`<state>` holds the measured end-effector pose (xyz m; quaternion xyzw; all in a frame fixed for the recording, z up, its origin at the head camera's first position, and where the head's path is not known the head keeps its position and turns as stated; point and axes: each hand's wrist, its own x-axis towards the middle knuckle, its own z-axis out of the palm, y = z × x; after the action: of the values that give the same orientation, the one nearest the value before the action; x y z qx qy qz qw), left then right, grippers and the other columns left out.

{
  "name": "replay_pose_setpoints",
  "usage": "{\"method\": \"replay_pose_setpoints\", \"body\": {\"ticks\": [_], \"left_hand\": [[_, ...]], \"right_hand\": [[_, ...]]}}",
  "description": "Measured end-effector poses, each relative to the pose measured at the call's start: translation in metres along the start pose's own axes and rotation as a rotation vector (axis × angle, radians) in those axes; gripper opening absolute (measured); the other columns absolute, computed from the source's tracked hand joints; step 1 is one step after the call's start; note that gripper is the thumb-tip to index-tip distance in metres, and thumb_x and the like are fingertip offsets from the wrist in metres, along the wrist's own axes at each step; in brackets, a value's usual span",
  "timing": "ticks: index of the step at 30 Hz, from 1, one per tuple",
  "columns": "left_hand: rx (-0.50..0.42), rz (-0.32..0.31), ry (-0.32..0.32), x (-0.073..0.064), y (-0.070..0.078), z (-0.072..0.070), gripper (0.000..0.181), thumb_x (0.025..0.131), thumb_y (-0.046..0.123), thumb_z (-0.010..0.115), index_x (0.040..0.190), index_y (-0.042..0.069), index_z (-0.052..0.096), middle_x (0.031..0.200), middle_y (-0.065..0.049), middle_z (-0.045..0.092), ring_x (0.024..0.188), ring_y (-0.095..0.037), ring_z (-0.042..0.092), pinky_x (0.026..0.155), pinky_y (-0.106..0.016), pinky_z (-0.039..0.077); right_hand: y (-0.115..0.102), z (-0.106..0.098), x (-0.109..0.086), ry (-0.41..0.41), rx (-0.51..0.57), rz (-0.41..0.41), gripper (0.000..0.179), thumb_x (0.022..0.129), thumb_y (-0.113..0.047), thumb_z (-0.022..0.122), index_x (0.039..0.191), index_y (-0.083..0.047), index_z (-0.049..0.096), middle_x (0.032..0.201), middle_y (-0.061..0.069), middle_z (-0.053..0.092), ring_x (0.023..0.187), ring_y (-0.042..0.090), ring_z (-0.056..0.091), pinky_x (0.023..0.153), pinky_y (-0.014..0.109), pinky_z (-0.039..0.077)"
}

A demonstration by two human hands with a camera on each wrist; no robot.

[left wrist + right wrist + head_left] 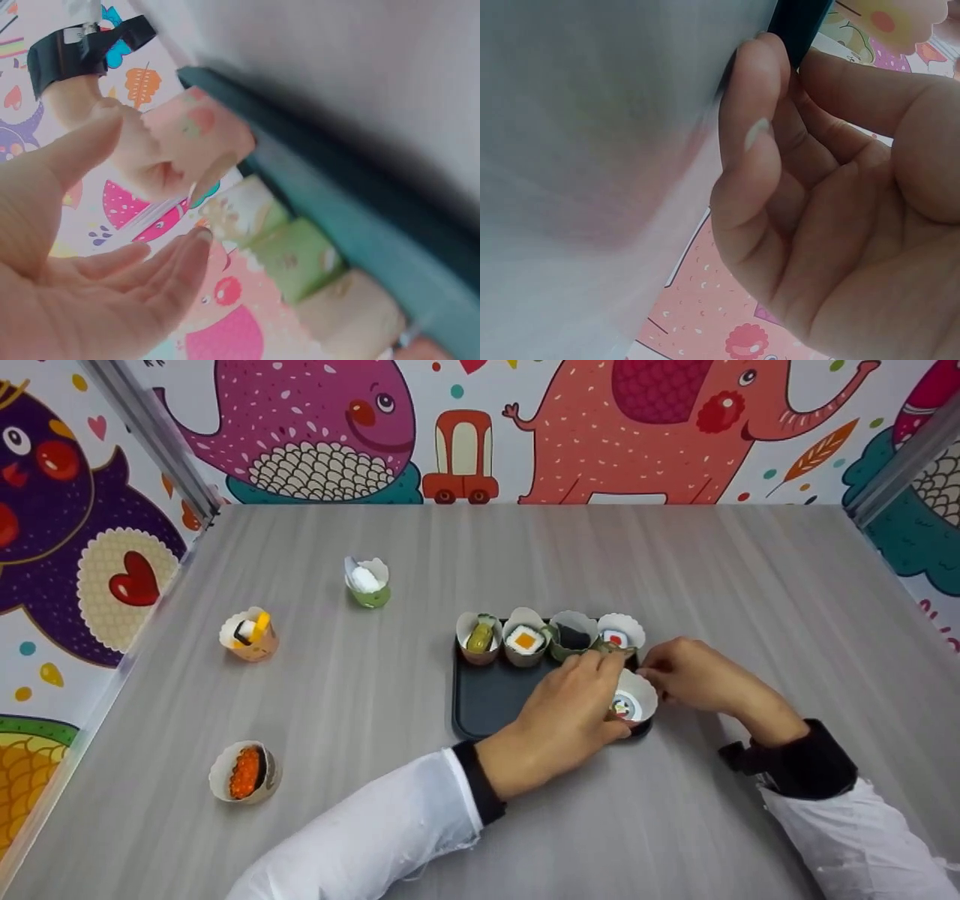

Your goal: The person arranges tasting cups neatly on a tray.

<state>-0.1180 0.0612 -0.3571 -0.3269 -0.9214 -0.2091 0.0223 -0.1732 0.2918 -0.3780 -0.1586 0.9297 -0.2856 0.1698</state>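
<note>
Fingers of the left hand (564, 709) are spread and look clear of the pink paper cup (640, 690), which stands at the near right corner of the dark tray (487, 703); those of the right hand (694, 675) appear to pinch the tray's edge just beside it. A tug there could jolt the tray and topple its cups. Careless left fingertips might catch the pink rim or nudge the cup behind it (622, 628).
</note>
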Motion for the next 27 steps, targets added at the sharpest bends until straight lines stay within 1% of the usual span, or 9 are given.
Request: {"method": "replay_pose_setpoints", "body": {"ticks": [5,10,12,14,17,19,22,25,27], "left_hand": [[0.110,0.061,0.042,-0.021,-0.011,-0.015,0.068,0.087,0.037,0.088,0.138,0.004,0.057,0.115,-0.007,0.065,0.103,-0.023,0.063,0.088,-0.034,0.055],[0.212,0.105,0.084,-0.044,-0.024,-0.026,0.070,0.087,0.040,0.087,0.138,0.003,0.058,0.120,-0.008,0.064,0.103,-0.023,0.064,0.083,-0.035,0.055],[0.247,0.123,0.111,-0.054,-0.030,-0.031,0.072,0.086,0.043,0.087,0.139,0.003,0.059,0.125,-0.011,0.064,0.107,-0.025,0.064,0.084,-0.037,0.056],[0.269,0.144,0.135,-0.064,-0.036,-0.036,0.073,0.085,0.045,0.087,0.139,0.003,0.059,0.131,-0.014,0.064,0.113,-0.028,0.063,0.090,-0.040,0.055],[0.287,0.164,0.136,-0.080,-0.047,-0.044,0.077,0.085,0.049,0.086,0.141,0.003,0.059,0.141,-0.020,0.060,0.125,-0.034,0.060,0.101,-0.046,0.052],[0.290,0.164,0.120,-0.091,-0.055,-0.050,0.079,0.086,0.050,0.084,0.144,0.003,0.058,0.148,-0.024,0.055,0.132,-0.038,0.056,0.107,-0.050,0.048],[0.285,0.144,0.090,-0.108,-0.068,-0.058,0.084,0.087,0.052,0.082,0.149,0.004,0.055,0.155,-0.026,0.047,0.138,-0.044,0.051,0.111,-0.056,0.044],[0.269,0.109,0.072,-0.126,-0.080,-0.066,0.084,0.087,0.052,0.082,0.151,0.005,0.054,0.160,-0.026,0.042,0.142,-0.047,0.046,0.113,-0.060,0.039],[0.265,0.067,0.049,-0.138,-0.087,-0.071,0.085,0.087,0.052,0.082,0.152,0.006,0.053,0.162,-0.025,0.039,0.145,-0.047,0.042,0.116,-0.062,0.035]], "right_hand": [[-0.002,0.001,0.000,-0.009,-0.012,0.008,0.017,0.103,-0.010,0.064,0.089,-0.003,0.071,0.069,-0.001,0.064,0.060,0.013,0.059,0.057,0.029,0.046],[-0.001,0.002,0.000,0.002,-0.019,-0.006,0.017,0.102,-0.009,0.064,0.087,-0.004,0.070,0.067,-0.001,0.064,0.059,0.013,0.059,0.057,0.029,0.045],[-0.001,0.002,-0.001,0.003,-0.019,-0.014,0.018,0.102,-0.008,0.064,0.086,-0.005,0.070,0.067,-0.001,0.063,0.059,0.012,0.058,0.057,0.028,0.045],[0.000,0.003,-0.001,0.002,-0.019,-0.017,0.018,0.102,-0.008,0.063,0.085,-0.005,0.070,0.066,-0.001,0.063,0.059,0.012,0.058,0.057,0.028,0.044],[0.001,0.003,-0.001,0.000,-0.019,-0.014,0.019,0.102,-0.009,0.064,0.084,-0.006,0.070,0.067,-0.002,0.063,0.059,0.012,0.058,0.057,0.028,0.044],[0.001,0.002,-0.001,0.001,-0.018,-0.011,0.019,0.102,-0.009,0.064,0.084,-0.006,0.070,0.067,-0.002,0.063,0.059,0.013,0.059,0.057,0.028,0.045],[0.001,0.002,-0.001,0.002,-0.012,-0.011,0.020,0.102,-0.010,0.064,0.084,-0.006,0.069,0.067,-0.002,0.063,0.059,0.014,0.059,0.057,0.028,0.045],[0.001,0.002,-0.001,0.002,-0.004,-0.013,0.019,0.102,-0.009,0.064,0.084,-0.006,0.069,0.067,-0.001,0.063,0.059,0.014,0.060,0.056,0.028,0.045],[0.000,0.002,0.000,0.003,-0.003,-0.016,0.019,0.102,-0.008,0.064,0.084,-0.005,0.070,0.067,-0.001,0.063,0.059,0.014,0.060,0.056,0.028,0.045]]}}
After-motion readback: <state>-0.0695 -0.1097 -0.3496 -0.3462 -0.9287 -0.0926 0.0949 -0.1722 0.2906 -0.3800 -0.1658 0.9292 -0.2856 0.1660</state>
